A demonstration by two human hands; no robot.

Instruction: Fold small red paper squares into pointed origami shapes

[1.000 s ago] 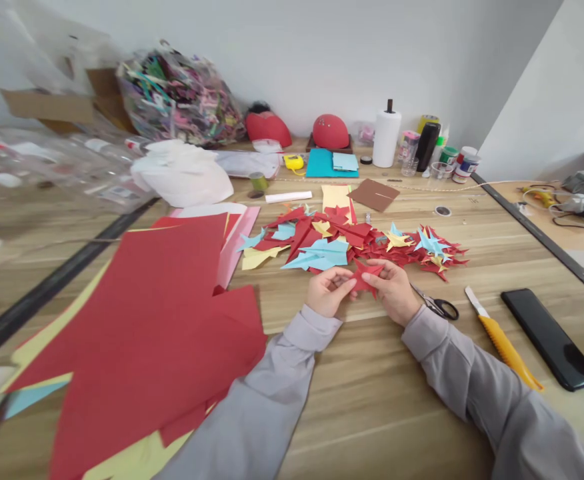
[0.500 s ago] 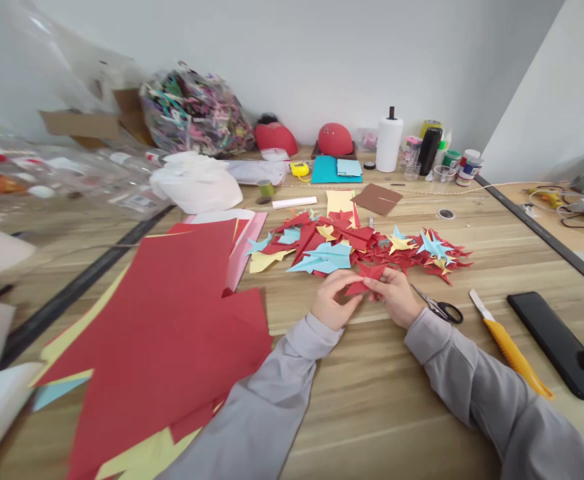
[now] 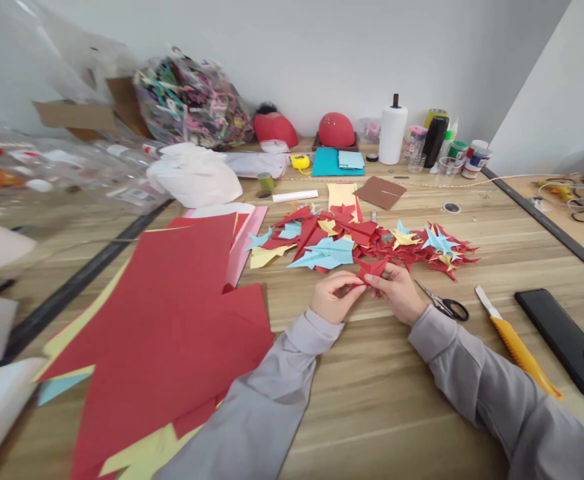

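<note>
Between my two hands is a small piece of folded red paper [image 3: 372, 269], held just above the wooden table. My left hand [image 3: 335, 296] pinches its left edge, thumb and fingers together. On the other side, my right hand [image 3: 397, 291] grips the paper with the thumb on top. Right behind the hands lies a long heap of folded paper pieces [image 3: 362, 233] in red, blue and yellow. A larger light blue folded piece [image 3: 325, 253] rests at the heap's front. Fingers partly cover the held paper, so its full shape is hidden.
Large red paper sheets [image 3: 172, 320] cover the left side. To the right lie black-handled scissors [image 3: 455, 308], an orange-handled knife [image 3: 522, 350] and a black phone [image 3: 565, 340]. A white bottle [image 3: 393, 135], a yellow tape measure [image 3: 300, 161] and a bag of scraps [image 3: 195, 103] stand along the wall.
The fingers of my left hand have closed in on the red paper, the thumb now meeting its lower edge. The view has shifted slightly. Both hands still hold the paper.
</note>
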